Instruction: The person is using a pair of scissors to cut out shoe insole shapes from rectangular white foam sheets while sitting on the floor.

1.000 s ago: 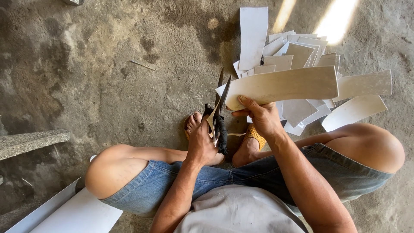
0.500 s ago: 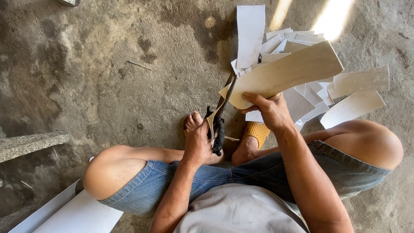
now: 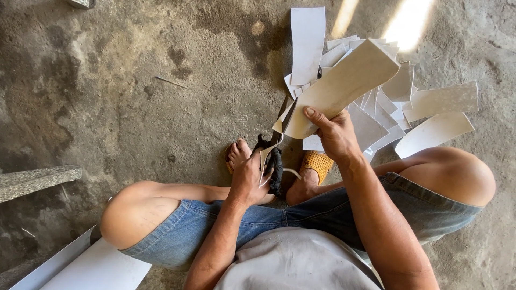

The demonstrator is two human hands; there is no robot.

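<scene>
Around hands, cut sheets, concrete slab

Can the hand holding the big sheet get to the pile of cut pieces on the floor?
Probably yes. The right hand is close to the pile of cut pieces with nothing between them, but its grip is full with the sheet.

I sit on a rough grey concrete floor, mottled with dark damp-looking stains and scuffs. Two patches of bright sunlight fall across it at the top right, washing the surface pale. A thin stray sliver lies on the bare floor ahead to my left. At my left side the end of a grey speckled stone slab juts in, and below it, by my knee, lie flat white sheets with a raised edge.
</scene>
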